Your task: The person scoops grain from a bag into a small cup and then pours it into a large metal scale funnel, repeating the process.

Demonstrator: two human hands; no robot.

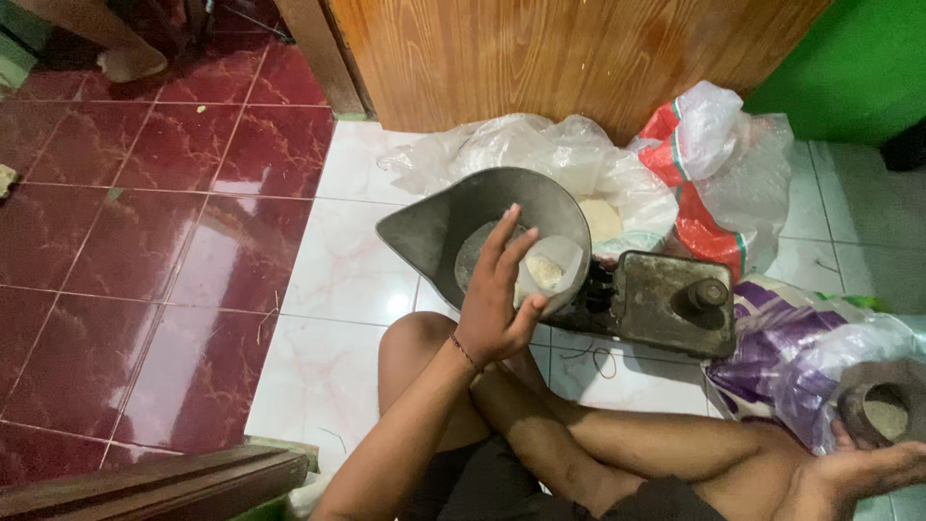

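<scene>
Steadying the grey scale pan, the left hand is clamped on a small clear bag within it, while the right hand is closed around a dark scoop, kept level so its powder stays in.

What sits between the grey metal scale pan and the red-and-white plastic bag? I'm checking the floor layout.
In the head view, a clear plastic bag of pale flour lies between the grey metal scale pan and the red-and-white plastic bag.

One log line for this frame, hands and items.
left hand: over scale pan, on small bag | right hand: by round scoop | weight on balance scale
</scene>
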